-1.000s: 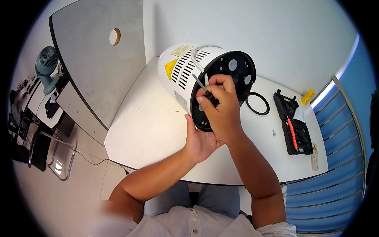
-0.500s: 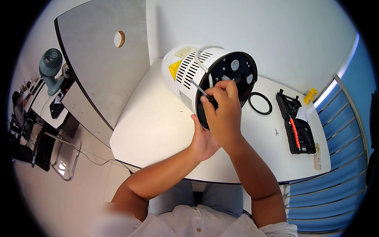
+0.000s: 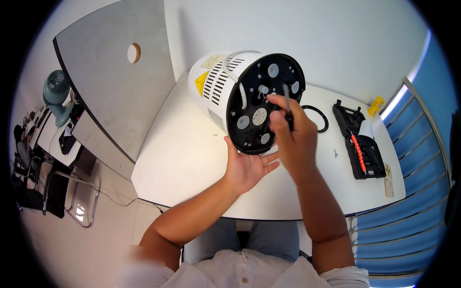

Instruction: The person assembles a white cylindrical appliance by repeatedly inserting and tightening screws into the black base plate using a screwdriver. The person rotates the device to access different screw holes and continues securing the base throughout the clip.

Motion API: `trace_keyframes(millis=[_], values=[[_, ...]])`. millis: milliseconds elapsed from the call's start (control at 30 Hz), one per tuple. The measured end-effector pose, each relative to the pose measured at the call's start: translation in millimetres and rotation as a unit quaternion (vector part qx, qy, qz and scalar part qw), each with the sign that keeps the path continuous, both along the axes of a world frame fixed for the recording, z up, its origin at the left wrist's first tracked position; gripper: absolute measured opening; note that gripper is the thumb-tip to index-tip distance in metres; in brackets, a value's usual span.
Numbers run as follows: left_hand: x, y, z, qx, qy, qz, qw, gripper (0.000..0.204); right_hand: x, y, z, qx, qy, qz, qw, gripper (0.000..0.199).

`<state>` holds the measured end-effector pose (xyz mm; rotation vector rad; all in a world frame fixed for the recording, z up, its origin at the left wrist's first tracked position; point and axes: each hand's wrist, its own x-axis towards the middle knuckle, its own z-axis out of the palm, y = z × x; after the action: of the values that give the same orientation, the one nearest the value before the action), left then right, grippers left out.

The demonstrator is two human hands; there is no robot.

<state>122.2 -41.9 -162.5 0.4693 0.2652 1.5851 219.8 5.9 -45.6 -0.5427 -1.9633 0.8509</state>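
A white, rounded appliance (image 3: 198, 98) with slotted vents lies on its side, its black round base (image 3: 248, 133) turned toward me. The base carries pale round feet, screws and a length of white cord (image 3: 243, 96). My left hand (image 3: 246, 169) is palm up under the base's lower rim, fingers spread, its thumb by the edge. In front of the base, my right hand (image 3: 300, 139) grips a screwdriver (image 3: 287, 102), whose metal shaft points up and away. Whether its tip touches the base I cannot tell.
A black ring (image 3: 324, 126) lies right of the appliance. Small screws (image 3: 335, 153) are beside an open black tool case (image 3: 354, 169) with an orange flexible shaft (image 3: 358, 152). Farther right are a yellow object (image 3: 376, 105) and a metal railing (image 3: 425, 125); a grey partition (image 3: 105, 72) stands left.
My right hand has moved right with the screwdriver, whose shaft now points more upright. The base is turned more toward me, and my left hand's fingers have spread. The view has shifted slightly.
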Motion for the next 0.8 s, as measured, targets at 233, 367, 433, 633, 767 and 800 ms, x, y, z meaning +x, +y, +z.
trace_keyframes(millis=[233,367,433,633,767,800], values=[[4,-1,-1,0.027,0.025,0.019,0.999,0.117,38,3,9,-0.03,-0.175,0.07,0.982,0.025],[8,-3,7,0.023,0.047,0.038,0.998,0.118,40,1,8,0.147,-0.141,0.061,0.977,0.02],[8,-6,13,0.038,0.064,0.036,0.997,0.116,40,-4,7,0.212,-0.143,0.014,0.966,0.018],[7,-5,11,0.036,0.064,0.03,0.997,0.114,37,-5,-2,0.332,-0.112,-0.084,0.933,0.015],[7,-5,12,0.032,0.062,0.029,0.997,0.113,34,-2,-4,0.355,-0.104,-0.091,0.925,0.017],[7,-5,11,0.033,0.061,0.029,0.997,0.113,33,-3,-4,0.354,-0.105,-0.092,0.925,0.017]])
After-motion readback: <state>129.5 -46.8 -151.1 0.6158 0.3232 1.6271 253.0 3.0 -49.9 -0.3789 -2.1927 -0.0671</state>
